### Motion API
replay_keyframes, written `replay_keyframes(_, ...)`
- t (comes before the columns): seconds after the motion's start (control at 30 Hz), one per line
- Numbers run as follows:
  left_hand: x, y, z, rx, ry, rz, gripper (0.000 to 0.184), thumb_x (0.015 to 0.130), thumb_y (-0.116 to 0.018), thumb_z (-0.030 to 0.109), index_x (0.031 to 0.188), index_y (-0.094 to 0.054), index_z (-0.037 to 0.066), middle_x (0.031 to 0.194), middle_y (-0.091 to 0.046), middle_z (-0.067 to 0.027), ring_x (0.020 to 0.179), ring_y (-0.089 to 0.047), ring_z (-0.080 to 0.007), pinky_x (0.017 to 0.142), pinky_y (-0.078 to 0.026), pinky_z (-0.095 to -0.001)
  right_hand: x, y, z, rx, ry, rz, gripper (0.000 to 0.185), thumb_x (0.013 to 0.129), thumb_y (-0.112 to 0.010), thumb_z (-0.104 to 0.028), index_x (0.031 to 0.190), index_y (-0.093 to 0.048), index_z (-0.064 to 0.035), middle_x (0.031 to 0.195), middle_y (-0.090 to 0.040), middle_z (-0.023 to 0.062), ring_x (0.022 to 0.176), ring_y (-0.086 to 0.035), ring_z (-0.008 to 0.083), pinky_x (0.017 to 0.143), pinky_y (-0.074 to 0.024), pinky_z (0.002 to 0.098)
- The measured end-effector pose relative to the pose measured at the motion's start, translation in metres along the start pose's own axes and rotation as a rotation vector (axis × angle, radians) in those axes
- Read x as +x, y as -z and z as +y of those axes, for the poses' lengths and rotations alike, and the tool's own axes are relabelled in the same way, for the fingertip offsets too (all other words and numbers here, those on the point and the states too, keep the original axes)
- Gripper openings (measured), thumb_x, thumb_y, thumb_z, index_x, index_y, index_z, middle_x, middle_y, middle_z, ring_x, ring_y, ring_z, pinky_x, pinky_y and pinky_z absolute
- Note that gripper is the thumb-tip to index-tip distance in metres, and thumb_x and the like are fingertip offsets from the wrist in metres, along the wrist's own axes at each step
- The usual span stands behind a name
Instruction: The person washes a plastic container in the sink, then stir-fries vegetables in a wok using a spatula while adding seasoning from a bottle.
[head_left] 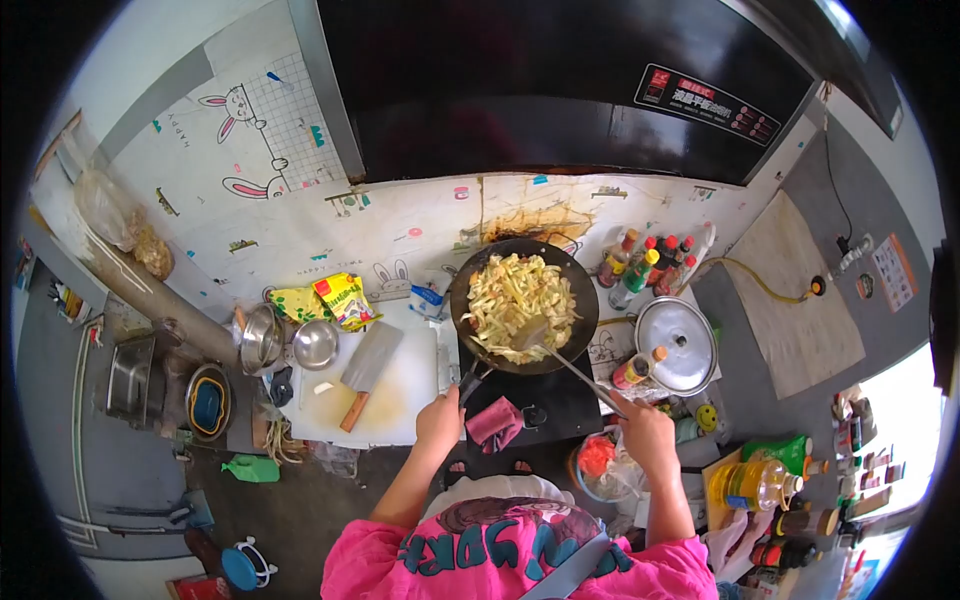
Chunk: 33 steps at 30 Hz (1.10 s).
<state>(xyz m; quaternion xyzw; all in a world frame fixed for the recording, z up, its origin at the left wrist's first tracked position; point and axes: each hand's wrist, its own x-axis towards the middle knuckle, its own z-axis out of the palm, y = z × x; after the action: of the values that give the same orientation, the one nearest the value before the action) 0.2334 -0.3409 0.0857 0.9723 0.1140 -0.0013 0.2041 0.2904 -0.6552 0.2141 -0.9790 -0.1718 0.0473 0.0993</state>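
A dark wok (461, 318) sits on the stove, filled with sliced, pale yellow-green food (520, 300). My left hand (438, 424) is closed around the wok's handle (476, 378) at its lower left. In my right hand (648, 436) is the long handle of a metal spatula (572, 366), its blade resting among the food. Just below the wok, a folded dark pink cloth (495, 424) lies on the stove's front edge.
Left of the stove, a cleaver (371, 357) lies on a white cutting board (405, 385), with metal bowls (316, 345) and seasoning packets (345, 300) behind. To the right stand a metal pot lid (677, 345), several sauce bottles (632, 280) and a jar (632, 372). A bag-lined bin (600, 475) is below.
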Motion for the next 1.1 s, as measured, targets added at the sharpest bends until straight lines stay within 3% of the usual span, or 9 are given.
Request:
replay_keyframes(0.07, 0.001, -0.004, -0.002, -0.002, -0.001, 0.002, 0.045, 0.079, -0.062, 0.018, 0.118, -0.047, 0.002, 0.081, -0.061, -0.0176, 0.072, -0.062, -0.0349, 0.061, -0.05, -0.044, -0.005, 0.01, 0.003, -0.029, 0.031, -0.005, 0.048, 0.078, -0.06, -0.013, 0.125, -0.051, -0.0152, 0.086, -0.062, 0.0132, 0.075, -0.062, 0.0329, 0.064, -0.0489, 0.0433)
replay_keyframes(0.27, 0.002, 0.003, 0.004, -0.004, 0.016, -0.029, 0.042, 0.08, -0.061, 0.018, 0.117, -0.048, 0.002, 0.081, -0.061, -0.0176, 0.072, -0.062, -0.0349, 0.061, -0.05, -0.0444, -0.013, 0.009, -0.01, 0.155, 0.037, -0.075, 0.043, 0.079, -0.056, -0.011, 0.121, -0.053, -0.0073, 0.085, -0.063, 0.0206, 0.079, -0.06, 0.0376, 0.07, -0.0463, 0.0469)
replay_keyframes(0.37, 0.003, 0.004, 0.005, 0.007, 0.021, -0.032, 0.041, 0.08, -0.06, 0.018, 0.116, -0.048, 0.002, 0.081, -0.061, -0.0175, 0.072, -0.062, -0.0351, 0.061, -0.049, -0.0447, 0.004, -0.023, -0.015, 0.135, 0.057, -0.097, 0.047, 0.08, -0.055, -0.011, 0.125, -0.047, -0.0054, 0.077, -0.062, 0.0224, 0.074, -0.06, 0.0393, 0.067, -0.0464, 0.0481)
replay_keyframes(0.57, 0.001, 0.002, 0.003, -0.001, 0.003, -0.005, 0.041, 0.079, -0.061, 0.018, 0.115, -0.048, 0.002, 0.08, -0.061, -0.0171, 0.071, -0.062, -0.0353, 0.061, -0.049, -0.0444, 0.024, -0.068, -0.017, 0.178, 0.031, -0.043, 0.047, 0.081, -0.056, -0.014, 0.127, -0.046, -0.0076, 0.075, -0.062, 0.0223, 0.072, -0.06, 0.0391, 0.066, -0.0469, 0.0479)
replay_keyframes(0.7, 0.0, -0.001, 0.0, 0.002, -0.004, -0.004, 0.042, 0.08, -0.061, 0.019, 0.115, -0.048, 0.002, 0.08, -0.061, -0.0174, 0.071, -0.062, -0.0352, 0.06, -0.049, -0.0443, 0.013, -0.028, -0.011, 0.142, -0.029, -0.145, 0.047, 0.08, -0.058, -0.013, 0.126, -0.048, -0.0076, 0.084, -0.062, 0.0236, 0.078, -0.06, 0.04, 0.07, -0.0472, 0.0474)
replay_keyframes(0.9, 0.002, 0.003, 0.003, 0.018, 0.006, -0.022, 0.042, 0.08, -0.061, 0.019, 0.115, -0.047, 0.002, 0.081, -0.061, -0.0178, 0.071, -0.062, -0.0354, 0.06, -0.049, -0.0446, 0.019, -0.004, -0.012, 0.348, -0.01, 0.01, 0.04, 0.081, -0.056, -0.01, 0.121, -0.052, -0.0052, 0.09, -0.06, 0.0268, 0.088, -0.057, 0.0432, 0.075, -0.0459, 0.0457)
replay_keyframes(1.1, 0.002, -0.001, 0.0, 0.007, -0.002, -0.023, 0.042, 0.08, -0.061, 0.018, 0.116, -0.047, 0.001, 0.08, -0.061, -0.0183, 0.07, -0.062, -0.0358, 0.06, -0.049, -0.0449, 0.061, -0.076, -0.018, 0.393, 0.024, 0.159, 0.042, 0.081, -0.057, -0.009, 0.121, -0.049, -0.0004, 0.084, -0.059, 0.0287, 0.08, -0.056, 0.045, 0.069, -0.0446, 0.048)
